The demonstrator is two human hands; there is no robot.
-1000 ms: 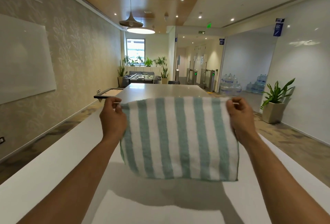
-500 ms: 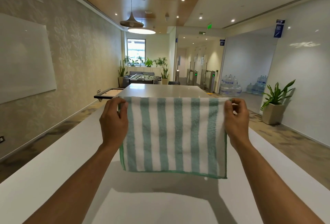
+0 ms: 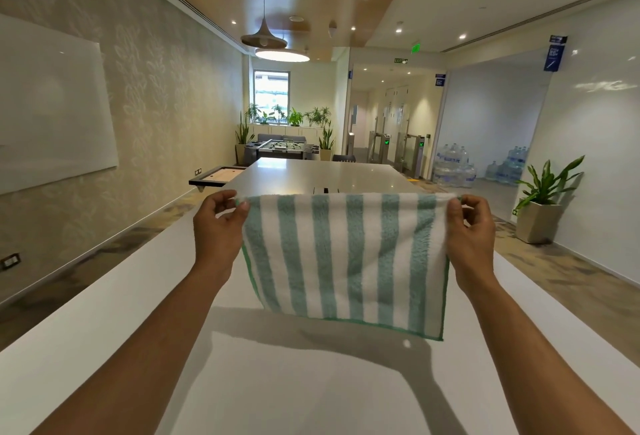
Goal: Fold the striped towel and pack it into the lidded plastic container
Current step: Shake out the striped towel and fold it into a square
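— What have your hands got hold of?

— Your left hand [image 3: 218, 226] pinches the top left corner of the striped towel [image 3: 346, 261] between thumb and fingertips [image 3: 244, 206], the other fingers curled loosely. Your right hand [image 3: 471, 230] does the same at the top right corner, closed on the cloth's edge.

— And the towel itself?

— It hangs in the air between your hands, top edge stretched roughly level, green and white stripes running vertically (the lower hem has a green border). The bottom right corner hangs lower than the left, so the bottom edge slopes towards 5 o'clock. It is clear of the white table [image 3: 104, 330] beneath it, and its shadow falls on the surface below.

— What lies around it?

— The table runs away from you towards 12 o'clock. At 10 o'clock, just off the table's far left edge, sits a dark-framed tray [image 3: 216, 176]. At 3 o'clock a potted plant [image 3: 543, 199] stands on the floor by the wall; at 1 o'clock, water bottles [image 3: 453, 167] are stacked. I can't see a lidded plastic container anywhere.
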